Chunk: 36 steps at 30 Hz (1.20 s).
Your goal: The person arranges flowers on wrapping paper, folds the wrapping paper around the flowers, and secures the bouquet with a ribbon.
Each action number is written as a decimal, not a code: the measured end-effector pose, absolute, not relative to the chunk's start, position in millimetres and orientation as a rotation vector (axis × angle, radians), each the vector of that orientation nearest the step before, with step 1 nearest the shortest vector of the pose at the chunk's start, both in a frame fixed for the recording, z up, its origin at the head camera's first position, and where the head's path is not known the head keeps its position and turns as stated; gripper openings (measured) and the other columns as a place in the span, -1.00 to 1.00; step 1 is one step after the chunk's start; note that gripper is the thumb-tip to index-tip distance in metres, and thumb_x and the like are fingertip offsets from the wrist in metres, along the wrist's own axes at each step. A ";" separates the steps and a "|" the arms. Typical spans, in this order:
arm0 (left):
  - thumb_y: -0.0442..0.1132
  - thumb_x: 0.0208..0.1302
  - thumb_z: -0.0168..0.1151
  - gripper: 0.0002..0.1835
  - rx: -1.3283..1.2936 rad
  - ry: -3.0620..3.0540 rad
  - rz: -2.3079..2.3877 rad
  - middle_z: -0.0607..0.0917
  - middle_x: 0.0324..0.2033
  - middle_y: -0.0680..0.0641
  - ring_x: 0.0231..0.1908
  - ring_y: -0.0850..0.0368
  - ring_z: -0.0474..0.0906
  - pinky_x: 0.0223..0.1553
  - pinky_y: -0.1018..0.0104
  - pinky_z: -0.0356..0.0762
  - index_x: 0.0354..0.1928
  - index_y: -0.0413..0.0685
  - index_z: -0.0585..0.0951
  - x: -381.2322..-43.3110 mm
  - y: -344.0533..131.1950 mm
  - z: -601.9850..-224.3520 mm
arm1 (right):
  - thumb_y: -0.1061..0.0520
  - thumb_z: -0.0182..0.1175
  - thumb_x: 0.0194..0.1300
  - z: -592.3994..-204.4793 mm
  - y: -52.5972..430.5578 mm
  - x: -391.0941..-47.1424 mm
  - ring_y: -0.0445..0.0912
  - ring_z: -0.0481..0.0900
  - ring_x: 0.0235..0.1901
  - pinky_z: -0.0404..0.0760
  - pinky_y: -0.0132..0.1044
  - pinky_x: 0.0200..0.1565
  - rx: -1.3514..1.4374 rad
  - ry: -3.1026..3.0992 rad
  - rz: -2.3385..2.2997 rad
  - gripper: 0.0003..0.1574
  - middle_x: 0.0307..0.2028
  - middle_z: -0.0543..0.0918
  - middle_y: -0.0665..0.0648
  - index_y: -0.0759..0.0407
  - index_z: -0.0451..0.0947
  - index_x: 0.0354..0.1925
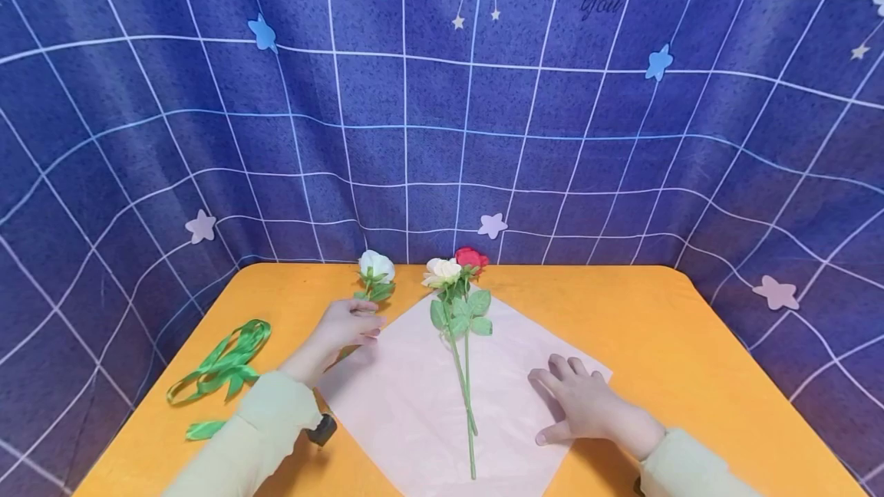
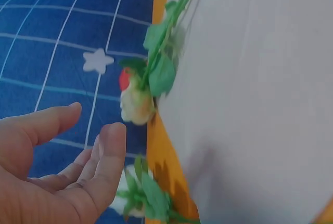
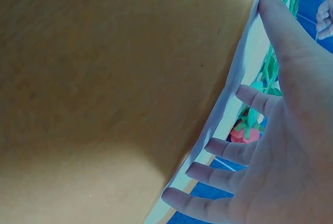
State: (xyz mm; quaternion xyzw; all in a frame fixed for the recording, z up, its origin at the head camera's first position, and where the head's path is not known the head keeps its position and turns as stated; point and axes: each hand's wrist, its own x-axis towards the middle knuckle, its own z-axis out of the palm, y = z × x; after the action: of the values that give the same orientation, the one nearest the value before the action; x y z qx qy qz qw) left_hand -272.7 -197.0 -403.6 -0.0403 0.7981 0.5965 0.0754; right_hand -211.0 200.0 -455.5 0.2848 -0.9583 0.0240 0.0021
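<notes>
Across the orange table (image 1: 697, 374) beneath both your hands, the pale pink paper sheet (image 1: 407, 413) lies cornerwise between them. A light, even press at its right corner, below your right hand, should stop it creeping.

Between your hands, the cream rose (image 1: 442, 273) and red rose (image 1: 472, 259) rest on the sheet, stems crossing low down; avoid brushing them as you reach across.

The white rose (image 1: 376, 267) has its bloom just beyond your left fingers, its stem partly hidden beneath that hand. Pinching bare stem below the leaves would probably steer it best and spare the petals; lift it clear of the paper's edge so no leaf drags the sheet.

The green ribbon (image 1: 228, 369) sits outside your left forearm, so watch that your sleeve doesn't catch it.

Your left hand (image 1: 348, 327) grasps nothing, thumb apart from loosely bent fingers. Your right hand (image 1: 583, 403) is spread and holds nothing; whether its fingertips press the paper, you cannot tell.
</notes>
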 end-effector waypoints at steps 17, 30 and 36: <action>-0.30 0.25 0.22 -0.57 -0.283 2.372 1.807 0.67 -0.32 -0.27 -0.38 0.06 0.67 -0.25 0.23 0.65 0.03 -0.53 0.41 -268.7 -256.4 -428.6 | -0.63 0.21 -0.26 -455.5 200.4 -211.7 0.33 0.30 0.10 0.43 0.32 -0.22 0.889 -2.999 0.067 0.19 0.17 0.32 0.37 0.02 0.33 0.21; -0.36 0.16 0.28 -0.68 -0.335 2.380 1.747 0.66 -0.52 -0.10 -0.52 0.16 0.61 -0.39 0.31 0.65 -0.14 -0.53 0.51 -276.3 -259.3 -449.6 | -0.64 0.20 -0.26 -454.3 200.6 -211.0 0.34 0.30 0.12 0.42 0.34 -0.19 0.876 -3.027 0.061 0.21 0.19 0.31 0.38 0.01 0.32 0.22; -0.43 0.11 0.29 -0.75 -0.339 2.421 1.685 0.67 -0.52 -0.11 -0.55 0.18 0.59 -0.44 0.34 0.63 -0.20 -0.50 0.56 -282.6 -254.4 -449.4 | -0.68 0.15 -0.27 -453.7 199.4 -211.4 0.32 0.28 0.14 0.40 0.35 -0.15 0.868 -3.068 0.060 0.24 0.21 0.29 0.36 -0.01 0.30 0.25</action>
State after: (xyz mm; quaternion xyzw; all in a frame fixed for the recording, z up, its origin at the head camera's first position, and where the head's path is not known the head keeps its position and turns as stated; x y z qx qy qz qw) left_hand -282.6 -254.4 -449.4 -0.1138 0.8124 0.5654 0.0860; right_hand -211.4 199.4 -453.7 0.2720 -0.9618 0.0187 -0.0238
